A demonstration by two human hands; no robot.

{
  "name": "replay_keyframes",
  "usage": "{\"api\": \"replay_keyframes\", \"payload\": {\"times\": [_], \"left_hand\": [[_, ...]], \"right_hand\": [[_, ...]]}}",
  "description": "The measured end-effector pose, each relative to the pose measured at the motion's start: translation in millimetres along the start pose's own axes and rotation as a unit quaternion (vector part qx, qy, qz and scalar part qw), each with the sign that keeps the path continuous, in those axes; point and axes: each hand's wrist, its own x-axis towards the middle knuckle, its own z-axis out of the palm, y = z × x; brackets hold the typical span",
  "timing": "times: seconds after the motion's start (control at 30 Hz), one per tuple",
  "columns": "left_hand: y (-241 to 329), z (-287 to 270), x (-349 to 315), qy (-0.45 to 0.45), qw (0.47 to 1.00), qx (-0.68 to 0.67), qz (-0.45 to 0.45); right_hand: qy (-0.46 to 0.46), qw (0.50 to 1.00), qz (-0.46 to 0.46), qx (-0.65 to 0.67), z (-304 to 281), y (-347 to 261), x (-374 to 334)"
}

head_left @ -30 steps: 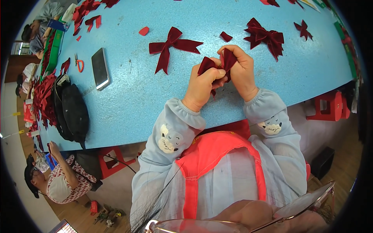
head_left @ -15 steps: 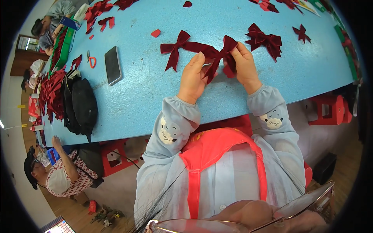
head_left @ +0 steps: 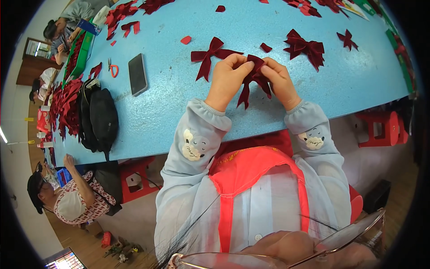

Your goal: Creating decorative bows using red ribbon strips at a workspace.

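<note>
A dark red velvet bow (head_left: 256, 80) is held between my two hands just above the blue table, its tails hanging down. My left hand (head_left: 226, 81) pinches its left side with thumb and forefinger. From the other side, my right hand (head_left: 282, 84) grips the upper right loop, fingers closed on the fabric. Partly behind my left fingers lies another dark red bow (head_left: 210, 56) with spread tails. A small dark red scrap (head_left: 266, 47) rests just beyond my hands. To the right sit a layered pile of bows (head_left: 305, 48) and a smaller bow (head_left: 347, 40).
On the blue table (head_left: 161, 116) are a phone (head_left: 137, 74), orange-handled scissors (head_left: 113, 69), a black pouch (head_left: 103, 119) and heaped red fabric pieces (head_left: 65, 105). A green tray (head_left: 79, 56) stands at the left. Another person (head_left: 74, 199) sits lower left. Red stools (head_left: 380, 127) stand beside the table.
The held bow has come closer to me and turned, and both hands now pinch it nearer its middle. A dark red scrap now shows on the table beyond them. The view has shifted slightly.
</note>
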Motion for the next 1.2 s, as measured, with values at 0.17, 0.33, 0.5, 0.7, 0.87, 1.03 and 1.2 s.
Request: {"api": "replay_keyframes", "payload": {"times": [0.17, 0.33, 0.5, 0.7, 0.87, 1.03, 1.2], "left_hand": [[-20, -1, 5, 0.183, 0.91, 0.21, 0.308], [-31, -4, -22, 0.197, 0.971, 0.094, 0.102], [-39, 3, -14, 0.087, 0.994, -0.051, 0.043], [-37, 2, -4, 0.056, 0.99, -0.13, 0.006], [-35, 9, -2, 0.07, 0.973, -0.216, 0.025], [-30, 13, -5, 0.096, 0.987, -0.102, 0.074], [-33, 14, -8, 0.12, 0.989, -0.059, 0.059]], "right_hand": [[0.035, 0.997, -0.028, -0.062, 2, 10, 6], [0.088, 0.99, 0.022, 0.112, -7, 12, 9], [0.105, 0.975, 0.045, 0.189, 0, 10, 8], [0.095, 0.962, 0.041, 0.251, -7, 16, 12], [0.076, 0.955, 0.042, 0.284, -5, 16, 12], [0.056, 0.976, 0.065, 0.201, 3, 14, 10], [0.074, 0.98, 0.091, 0.161, 1, 22, 10]]}}
